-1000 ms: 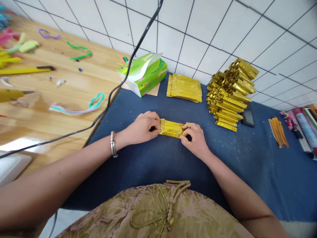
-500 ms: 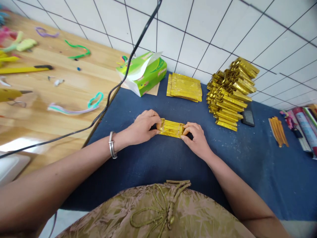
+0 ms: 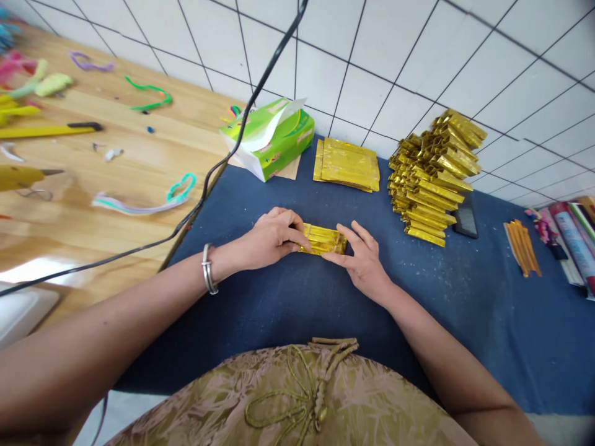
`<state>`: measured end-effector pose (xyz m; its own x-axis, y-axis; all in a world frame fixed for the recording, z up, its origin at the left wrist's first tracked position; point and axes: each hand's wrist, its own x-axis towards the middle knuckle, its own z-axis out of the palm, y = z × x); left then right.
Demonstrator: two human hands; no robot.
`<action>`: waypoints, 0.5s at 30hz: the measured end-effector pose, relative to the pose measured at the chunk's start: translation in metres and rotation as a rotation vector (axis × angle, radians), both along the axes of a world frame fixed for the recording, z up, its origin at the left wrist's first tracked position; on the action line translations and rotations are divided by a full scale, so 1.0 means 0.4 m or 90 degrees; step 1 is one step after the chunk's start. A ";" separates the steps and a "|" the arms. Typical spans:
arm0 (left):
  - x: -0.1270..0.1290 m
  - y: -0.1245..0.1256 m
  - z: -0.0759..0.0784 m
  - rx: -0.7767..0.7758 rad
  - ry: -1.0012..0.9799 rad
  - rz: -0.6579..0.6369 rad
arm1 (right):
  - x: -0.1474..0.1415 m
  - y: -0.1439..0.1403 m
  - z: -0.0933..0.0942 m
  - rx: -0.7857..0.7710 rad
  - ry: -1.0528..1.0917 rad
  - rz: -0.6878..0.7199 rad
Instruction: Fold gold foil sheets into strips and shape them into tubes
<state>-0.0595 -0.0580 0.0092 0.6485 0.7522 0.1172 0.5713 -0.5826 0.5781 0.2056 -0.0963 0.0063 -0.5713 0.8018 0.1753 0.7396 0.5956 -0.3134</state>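
Observation:
On the dark blue work surface lies a folded strip of gold foil paper (image 3: pixel 321 238), with creases running along its length. My left hand (image 3: pixel 274 236) is closed on its left end, thumb and fingers together, covering that end. At the other end, my right hand (image 3: pixel 362 257) spans the strip's width: the thumb touches the near long edge and the index finger the far one. The other right fingers are spread. Behind the strip lies a flat stack of gold foil sheets (image 3: pixel 348 162). A large pile of folded gold foil pieces (image 3: pixel 430 179) stands to the right of that stack.
A green tissue box (image 3: pixel 283 145) stands by the tiled wall. A black cable (image 3: pixel 204 186) crosses the left side. Craft bits, a yellow cutter (image 3: pixel 46 131) and a glue gun (image 3: pixel 21 178) lie on the wooden table. A dark phone (image 3: pixel 465 220) and orange strips (image 3: pixel 523 248) are rightward.
My right hand has loosened its pinch at the strip's right end and spread its fingers across the strip's edges. My left fingers have shifted slightly right over the left end.

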 end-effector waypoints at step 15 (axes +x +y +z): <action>-0.022 -0.001 0.018 0.042 0.023 -0.075 | 0.021 -0.012 0.007 0.092 -0.040 -0.006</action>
